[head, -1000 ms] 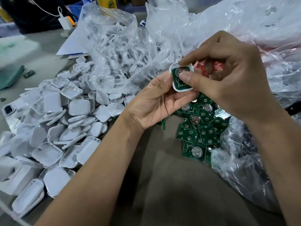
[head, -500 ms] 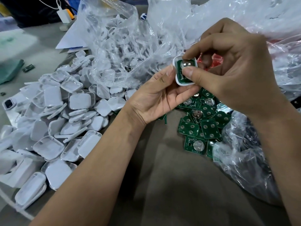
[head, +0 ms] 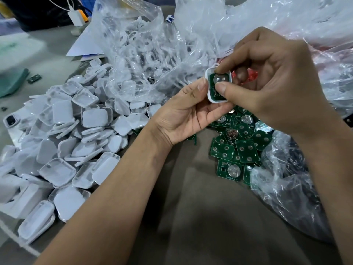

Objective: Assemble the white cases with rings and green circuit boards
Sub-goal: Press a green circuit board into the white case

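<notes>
The left hand holds a white case while the right hand fingers pinch its green circuit board, seemingly half-seated; press flat next.

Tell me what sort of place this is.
Probably a small electronics assembly bench: a heap of white cases, loose green circuit boards and clear plastic bags of bulk parts, with both hands fitting one board into a case.

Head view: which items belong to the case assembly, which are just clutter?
In the job:
- white case with green board, held in left hand and right hand
- loose boards
- empty cases
- bag of rings

Lying about:
- charger
- paper
</notes>
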A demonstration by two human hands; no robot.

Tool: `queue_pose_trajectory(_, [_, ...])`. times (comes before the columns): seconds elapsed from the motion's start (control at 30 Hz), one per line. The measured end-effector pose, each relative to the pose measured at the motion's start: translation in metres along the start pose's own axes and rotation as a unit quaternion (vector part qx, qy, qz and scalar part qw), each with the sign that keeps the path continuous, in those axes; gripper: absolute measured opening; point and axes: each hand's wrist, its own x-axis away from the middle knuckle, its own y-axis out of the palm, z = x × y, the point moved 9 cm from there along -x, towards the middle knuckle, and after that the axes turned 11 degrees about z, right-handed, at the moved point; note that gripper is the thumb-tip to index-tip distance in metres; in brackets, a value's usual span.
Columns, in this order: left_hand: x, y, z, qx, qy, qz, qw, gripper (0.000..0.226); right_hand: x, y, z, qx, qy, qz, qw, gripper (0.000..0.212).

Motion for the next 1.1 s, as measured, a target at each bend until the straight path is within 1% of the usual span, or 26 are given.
queue_pose_trajectory(0.3, [-0.001,-0.001,0.0,-0.01,0.003,0.007,1.0,0.047,-0.001,-0.001,0.004,-0.007,0.008,0.011,1.0,0.019])
queue_pose_trajectory(0.47, [0.0,0.0,0.003,0.009,0.005,-0.008,1.0,0.043,0.0,-0.001,0.013,-0.062,0.055,0.023,0.996,0.035])
queue_pose_trajectory(0.53, [0.0,0.001,0.004,0.01,0.007,-0.011,1.0,0.043,-0.001,-0.002,0.013,-0.062,0.051,0.027,0.996,0.037])
queue_pose_trajectory(0.67, [-0.001,-0.001,0.004,0.016,0.009,-0.005,1.0,0.048,-0.003,-0.004,0.009,-0.057,0.028,0.047,0.997,0.035])
queue_pose_trajectory(0.83, [-0.003,-0.001,0.007,0.008,0.028,0.005,1.0,0.037,-0.002,-0.004,0.008,0.016,0.009,0.061,0.998,0.02])
queue_pose_trajectory(0.93, [-0.004,-0.003,0.007,0.016,0.033,0.02,0.999,0.039,-0.001,-0.005,0.005,0.038,0.003,0.07,0.997,0.017])
queue_pose_trajectory(1.03, [-0.004,-0.003,0.008,0.025,0.037,0.025,0.999,0.041,-0.001,-0.003,0.001,0.054,-0.012,0.069,0.996,0.017])
queue_pose_trajectory(1.1, [-0.003,-0.003,0.008,0.035,0.036,0.028,0.998,0.037,-0.001,-0.003,0.0,0.055,-0.019,0.066,0.996,0.021])
